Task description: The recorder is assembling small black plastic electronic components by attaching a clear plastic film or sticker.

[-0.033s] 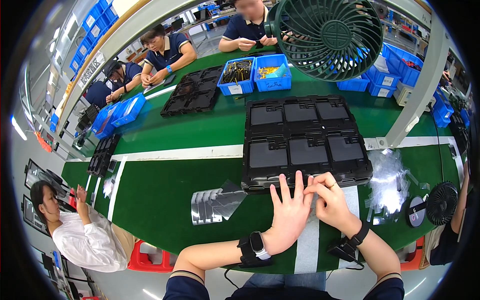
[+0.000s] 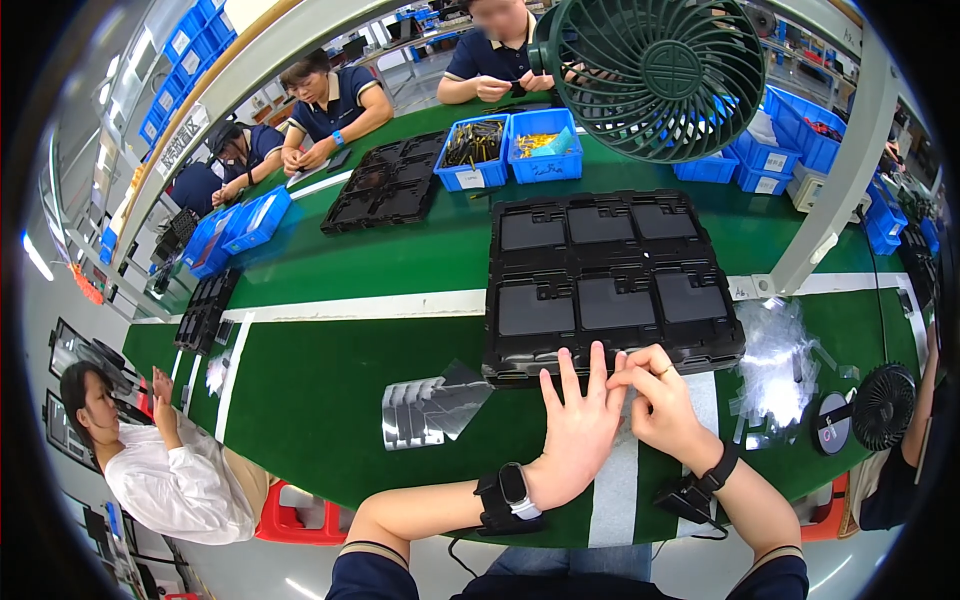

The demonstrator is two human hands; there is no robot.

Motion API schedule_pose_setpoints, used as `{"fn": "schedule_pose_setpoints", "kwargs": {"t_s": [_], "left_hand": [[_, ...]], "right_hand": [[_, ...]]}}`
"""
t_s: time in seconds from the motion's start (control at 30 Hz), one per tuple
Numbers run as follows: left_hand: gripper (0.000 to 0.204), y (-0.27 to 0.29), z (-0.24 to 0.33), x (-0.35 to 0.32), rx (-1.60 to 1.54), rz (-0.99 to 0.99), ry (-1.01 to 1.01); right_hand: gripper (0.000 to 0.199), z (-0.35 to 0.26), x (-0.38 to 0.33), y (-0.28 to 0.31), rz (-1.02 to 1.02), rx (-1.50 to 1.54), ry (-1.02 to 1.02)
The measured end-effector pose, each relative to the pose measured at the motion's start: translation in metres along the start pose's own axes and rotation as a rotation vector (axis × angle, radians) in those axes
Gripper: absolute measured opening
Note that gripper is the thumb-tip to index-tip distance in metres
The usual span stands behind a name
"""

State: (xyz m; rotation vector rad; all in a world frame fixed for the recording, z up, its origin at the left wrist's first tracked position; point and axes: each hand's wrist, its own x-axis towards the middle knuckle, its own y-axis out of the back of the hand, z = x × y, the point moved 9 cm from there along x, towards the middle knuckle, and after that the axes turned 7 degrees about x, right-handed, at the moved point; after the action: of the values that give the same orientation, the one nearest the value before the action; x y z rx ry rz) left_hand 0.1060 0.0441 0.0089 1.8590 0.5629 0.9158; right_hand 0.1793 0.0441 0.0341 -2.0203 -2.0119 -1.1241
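Observation:
My left hand (image 2: 578,430) is spread out, palm down, its fingertips at the near edge of a black plastic tray (image 2: 520,356). Dark flat rectangular pieces (image 2: 536,308) lie in the tray's several compartments. Beside it, my right hand (image 2: 664,408) is bent, with its fingers drawn together in a pinch against the left hand's index finger. Whatever may be between those right fingers is hidden. Left of my hands, several clear and grey film sheets (image 2: 415,412) lie overlapping on the green table (image 2: 330,375).
A pile of clear film scraps (image 2: 775,365) and a small black fan (image 2: 884,406) are to the right. A large green fan (image 2: 672,75) hangs beyond the tray, near a grey post (image 2: 842,160). Blue bins (image 2: 548,165) and another black tray (image 2: 385,185) stand farther back. Co-workers sit around.

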Motion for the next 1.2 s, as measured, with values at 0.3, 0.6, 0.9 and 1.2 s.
{"fn": "schedule_pose_setpoints", "kwargs": {"t_s": [0.3,0.6,0.9,1.2], "left_hand": [[0.073,0.0002,-0.0008,-0.0004,-0.014,-0.014,-0.003],[0.072,0.0017,-0.0010,-0.0002,-0.016,-0.014,-0.005],[0.071,0.0002,-0.0001,-0.0003,0.012,-0.007,-0.009],[0.071,0.0011,-0.0003,-0.0002,0.011,-0.006,-0.009]], "right_hand": [[0.041,0.0002,0.0004,-0.0007,-0.006,0.002,-0.005],[0.040,0.0001,0.0004,-0.0006,-0.004,0.013,-0.004],[0.040,-0.0002,0.0005,-0.0005,-0.006,0.008,-0.016],[0.040,-0.0014,0.0009,-0.0003,-0.006,-0.008,-0.001]]}}
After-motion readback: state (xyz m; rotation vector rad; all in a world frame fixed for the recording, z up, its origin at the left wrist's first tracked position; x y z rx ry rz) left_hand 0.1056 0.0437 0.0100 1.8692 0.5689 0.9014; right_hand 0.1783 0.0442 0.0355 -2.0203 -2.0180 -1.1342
